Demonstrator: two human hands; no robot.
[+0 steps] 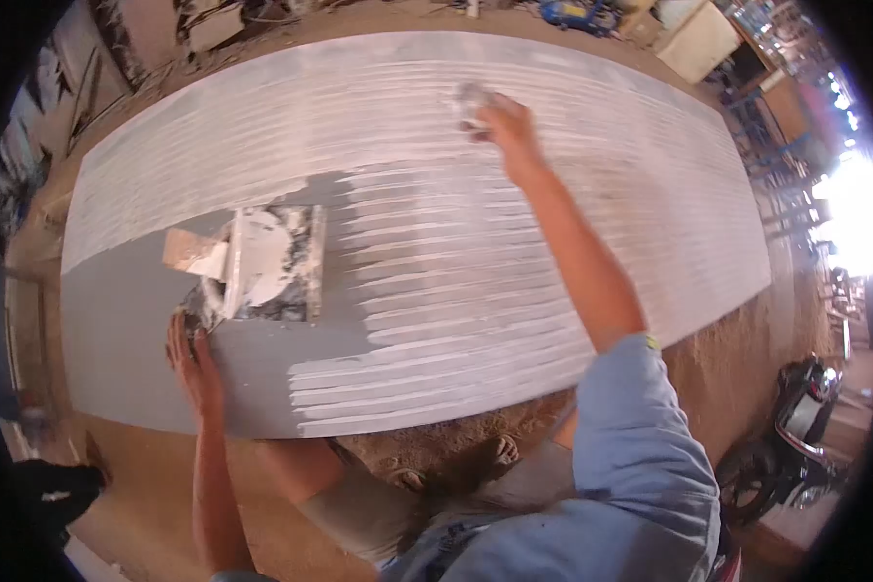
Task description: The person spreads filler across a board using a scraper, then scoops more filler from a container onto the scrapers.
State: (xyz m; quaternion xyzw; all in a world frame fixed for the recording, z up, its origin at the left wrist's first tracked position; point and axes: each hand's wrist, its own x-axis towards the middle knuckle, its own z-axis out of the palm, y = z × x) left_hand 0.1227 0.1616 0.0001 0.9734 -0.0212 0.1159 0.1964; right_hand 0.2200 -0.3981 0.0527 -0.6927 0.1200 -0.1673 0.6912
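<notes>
Right hand (506,131) grip closed on spreader (470,97) at the far side of the grey panel (145,330); left hand (192,354) flat, steadying (putty board (267,262) alongside). Keep strokes parallel, overlapping, even pressure.

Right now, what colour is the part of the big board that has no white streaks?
Plain grey, seen in the head view on the board near the left hand.

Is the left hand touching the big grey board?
Touching. In the head view the left hand lies flat, palm down, on the bare grey part of the board, just below the putty-smeared plate.
</notes>
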